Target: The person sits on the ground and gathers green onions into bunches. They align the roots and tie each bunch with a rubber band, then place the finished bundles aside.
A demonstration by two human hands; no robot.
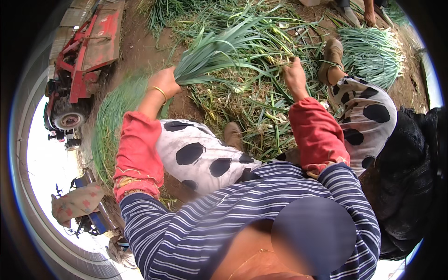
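Note:
My left hand [165, 81], with a yellow bangle at the wrist, is closed around a bunch of leek-like greens [213, 57]. The long blue-green leaves fan out from it towards the upper right. Across from it, my right hand [295, 75] is held with curled fingers above a litter of trimmed leaves and stalks [252, 112]. Yellowish leaf ends lie by its fingertips; whether they are pinched there is hard to tell. Between my feet the litter spreads over bare soil.
Left of my leg lies a blurred heap of greens [119, 108]. More greens [189, 14] lie ahead. Another person's hand [369, 17] is by a neat stack of greens [371, 56]. A red farm vehicle [84, 56] stands left; black cloth [406, 182] is at my right.

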